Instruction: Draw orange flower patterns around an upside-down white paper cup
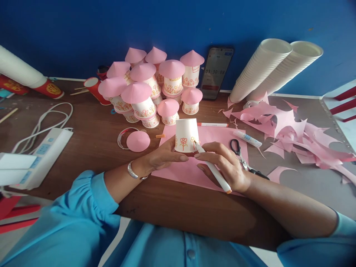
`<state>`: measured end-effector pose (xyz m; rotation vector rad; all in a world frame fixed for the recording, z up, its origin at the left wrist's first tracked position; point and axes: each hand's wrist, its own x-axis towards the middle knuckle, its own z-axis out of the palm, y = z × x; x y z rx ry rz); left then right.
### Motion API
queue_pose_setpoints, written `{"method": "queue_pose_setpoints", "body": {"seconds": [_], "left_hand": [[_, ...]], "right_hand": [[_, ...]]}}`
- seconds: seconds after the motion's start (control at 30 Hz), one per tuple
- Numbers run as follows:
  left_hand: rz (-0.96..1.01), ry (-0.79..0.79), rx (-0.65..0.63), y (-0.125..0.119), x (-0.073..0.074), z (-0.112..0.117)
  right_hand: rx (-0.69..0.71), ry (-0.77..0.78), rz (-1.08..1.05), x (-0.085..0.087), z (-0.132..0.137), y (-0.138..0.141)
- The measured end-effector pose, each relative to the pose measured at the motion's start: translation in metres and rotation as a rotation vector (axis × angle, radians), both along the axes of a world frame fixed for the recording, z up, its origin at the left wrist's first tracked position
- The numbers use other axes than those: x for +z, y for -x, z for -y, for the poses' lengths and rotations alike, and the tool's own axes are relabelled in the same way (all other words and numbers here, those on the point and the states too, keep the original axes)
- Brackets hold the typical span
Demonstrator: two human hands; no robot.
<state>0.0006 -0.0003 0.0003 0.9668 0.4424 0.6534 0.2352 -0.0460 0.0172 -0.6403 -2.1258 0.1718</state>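
Note:
My left hand (166, 154) holds a white paper cup (186, 129) upside down, thumb along its rim. Red and orange flowers are drawn on the lower part of the cup. My right hand (229, 165) is closed around a white marker (214, 171) with an orange end, its tip at the flower on the cup's right side. Under both hands lies a sheet of pink paper (178, 171). The orange marker cap (160, 136) rests near the sheet's left corner, beside a pink paper cone (138, 141). Behind the sheet lies another marker (213, 125) with red ends.
Several decorated cups with pink cone roofs (136, 92) stand at the back. A phone (217, 74) leans on the wall beside tall cup stacks (261, 70). Scissors (239, 152), a glue tube (247, 138) and pink scraps (292, 126) lie right; a power strip (43, 157) is left.

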Motion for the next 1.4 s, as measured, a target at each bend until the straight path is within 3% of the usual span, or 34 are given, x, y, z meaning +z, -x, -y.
{"method": "queue_pose_setpoints", "body": {"seconds": [0.33, 0.5, 0.77, 1.4], "left_hand": [[-0.04, 0.082, 0.07, 0.0014, -0.0009, 0.0007], [-0.018, 0.103, 0.071, 0.0008, -0.0025, 0.0007], [-0.036, 0.053, 0.031, 0.0013, -0.0002, 0.001], [-0.028, -0.02, -0.002, 0.0014, -0.002, 0.0009]], "right_hand": [[0.071, -0.057, -0.045, 0.0034, -0.0014, -0.0021], [0.071, 0.033, -0.126, 0.0025, -0.0026, 0.0015], [0.07, -0.035, -0.039, 0.0036, -0.0027, -0.0022], [0.075, -0.03, -0.083, 0.0039, -0.0035, 0.0021]]}}
